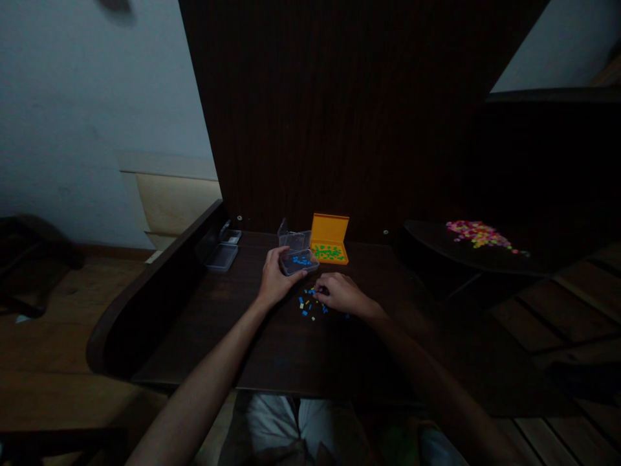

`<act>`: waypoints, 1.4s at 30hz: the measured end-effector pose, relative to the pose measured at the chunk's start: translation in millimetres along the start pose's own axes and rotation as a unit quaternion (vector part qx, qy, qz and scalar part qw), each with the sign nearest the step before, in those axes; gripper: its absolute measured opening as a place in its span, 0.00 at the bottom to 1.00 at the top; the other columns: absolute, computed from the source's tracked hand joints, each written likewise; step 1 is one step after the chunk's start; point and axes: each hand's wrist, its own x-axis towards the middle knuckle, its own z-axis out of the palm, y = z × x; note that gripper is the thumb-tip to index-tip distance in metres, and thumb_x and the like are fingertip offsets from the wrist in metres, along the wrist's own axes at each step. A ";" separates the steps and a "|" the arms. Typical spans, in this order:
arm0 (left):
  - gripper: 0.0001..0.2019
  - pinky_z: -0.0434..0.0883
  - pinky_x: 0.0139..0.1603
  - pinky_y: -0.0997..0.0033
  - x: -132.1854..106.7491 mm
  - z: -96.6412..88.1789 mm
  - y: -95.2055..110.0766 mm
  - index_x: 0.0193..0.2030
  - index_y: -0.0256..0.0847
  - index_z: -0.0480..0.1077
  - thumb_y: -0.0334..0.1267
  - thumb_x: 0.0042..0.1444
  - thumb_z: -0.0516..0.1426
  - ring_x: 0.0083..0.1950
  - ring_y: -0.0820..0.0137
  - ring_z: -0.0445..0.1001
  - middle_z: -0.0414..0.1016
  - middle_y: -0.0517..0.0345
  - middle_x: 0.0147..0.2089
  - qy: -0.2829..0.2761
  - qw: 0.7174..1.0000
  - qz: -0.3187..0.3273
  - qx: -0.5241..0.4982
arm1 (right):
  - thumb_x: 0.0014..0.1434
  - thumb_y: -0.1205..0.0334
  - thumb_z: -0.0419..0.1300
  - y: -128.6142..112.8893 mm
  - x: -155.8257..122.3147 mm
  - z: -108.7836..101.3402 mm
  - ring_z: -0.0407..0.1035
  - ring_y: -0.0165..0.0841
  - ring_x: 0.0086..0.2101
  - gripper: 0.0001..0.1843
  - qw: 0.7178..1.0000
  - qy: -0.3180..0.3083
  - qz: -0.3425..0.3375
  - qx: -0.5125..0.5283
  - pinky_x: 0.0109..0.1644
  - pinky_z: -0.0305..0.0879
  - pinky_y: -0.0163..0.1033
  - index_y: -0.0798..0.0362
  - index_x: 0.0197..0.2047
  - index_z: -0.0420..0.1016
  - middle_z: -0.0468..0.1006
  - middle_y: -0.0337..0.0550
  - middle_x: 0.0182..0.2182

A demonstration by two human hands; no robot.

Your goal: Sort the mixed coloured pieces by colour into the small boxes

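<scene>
My left hand (279, 278) grips the near left side of a clear plastic box (314, 264), thumb along its front edge. The box's lid (294, 239) stands open at the back, and small blue pieces (301, 261) lie inside. Over a loose scatter of small blue, yellow and pale pieces (305, 304) on the dark desk, my right hand (342, 293) has its thumb and fingers pinched together. Whatever is between those fingertips is too small to make out. Right behind the clear box, an open orange case (330, 228) contains many small green pieces (327, 252).
Another clear container (222, 257) lies by the desk's raised left side (160, 291). On a curved dark surface to the right is a heap of pink, red and yellow bits (480, 234). A tall dark panel (339, 116) rises behind the desk.
</scene>
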 end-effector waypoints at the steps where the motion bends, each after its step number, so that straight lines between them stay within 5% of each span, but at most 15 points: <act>1: 0.32 0.74 0.48 0.60 0.0 -0.3 0.8 0.53 0.43 0.66 0.38 0.40 0.71 0.49 0.62 0.73 0.69 0.53 0.51 -0.001 1.000 -0.001 0.000 | 0.60 0.62 0.63 -0.6 0.4 -0.4 0.73 0.37 0.41 0.05 1.000 -0.002 0.002 -0.004 0.40 0.62 0.35 0.51 0.40 0.79 0.79 0.45 0.40; 17: 0.32 0.73 0.50 0.59 -0.3 -0.4 0.1 0.54 0.42 0.66 0.39 0.41 0.71 0.50 0.61 0.73 0.68 0.52 0.52 -0.003 1.000 -0.002 -0.005 | 0.60 0.70 0.58 -0.9 5.9 -0.4 0.73 0.35 0.39 0.10 1.000 -0.008 -0.010 0.009 0.39 0.61 0.34 0.51 0.41 0.79 0.81 0.43 0.39; 34: 0.32 0.73 0.50 0.59 -0.2 -0.9 -0.5 0.54 0.43 0.67 0.38 0.41 0.71 0.49 0.61 0.74 0.69 0.53 0.51 0.003 1.000 0.016 -0.003 | 0.60 0.61 0.65 -0.3 12.0 4.7 0.73 0.38 0.45 0.17 0.998 -0.021 -0.050 0.035 0.46 0.64 0.37 0.48 0.52 0.77 0.80 0.44 0.44; 42: 0.31 0.74 0.48 0.60 0.2 0.2 -1.7 0.54 0.43 0.67 0.40 0.42 0.71 0.49 0.61 0.74 0.69 0.52 0.52 0.005 1.000 0.023 -0.006 | 0.63 0.59 0.61 -2.6 13.0 5.3 0.73 0.38 0.46 0.12 0.998 -0.031 -0.047 0.007 0.46 0.64 0.37 0.47 0.50 0.79 0.79 0.45 0.46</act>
